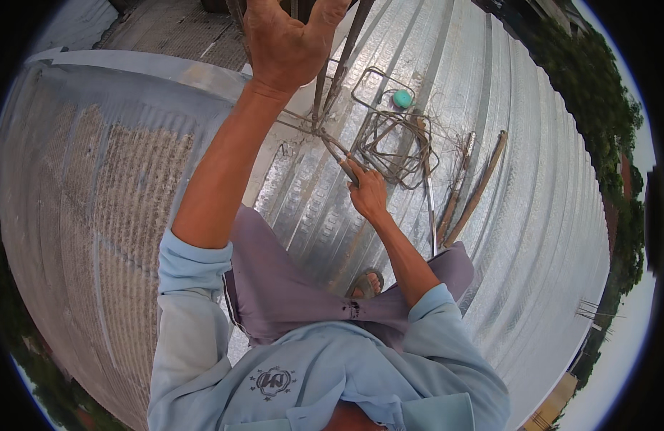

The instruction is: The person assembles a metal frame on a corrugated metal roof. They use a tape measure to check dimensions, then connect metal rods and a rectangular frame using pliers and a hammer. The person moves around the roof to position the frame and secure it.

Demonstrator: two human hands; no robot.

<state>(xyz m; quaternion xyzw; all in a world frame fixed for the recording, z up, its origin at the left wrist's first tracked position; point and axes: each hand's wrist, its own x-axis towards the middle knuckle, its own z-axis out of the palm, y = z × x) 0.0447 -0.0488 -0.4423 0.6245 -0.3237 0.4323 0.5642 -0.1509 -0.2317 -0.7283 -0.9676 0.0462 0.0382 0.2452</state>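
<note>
My right hand (369, 194) is closed around the handles of metal pincers (338, 156). The jaws of the pincers touch the base of several upright steel rods (320, 100), where thinner bars meet them. Raised at the top edge, my left hand (290, 47) is beside the upper part of these rods. Its thumb sticks out to the side, but its fingers run out of view, so whether it grips a rod is hidden.
Corrugated metal sheeting (519, 194) slopes under my sandalled foot (366, 283). Right of the rods lie bent wire stirrups (400, 147), a round green object (402, 99) and a brown stick (483, 183). A ridged, weathered wall (138, 172) stands at my left. Trees edge the far right.
</note>
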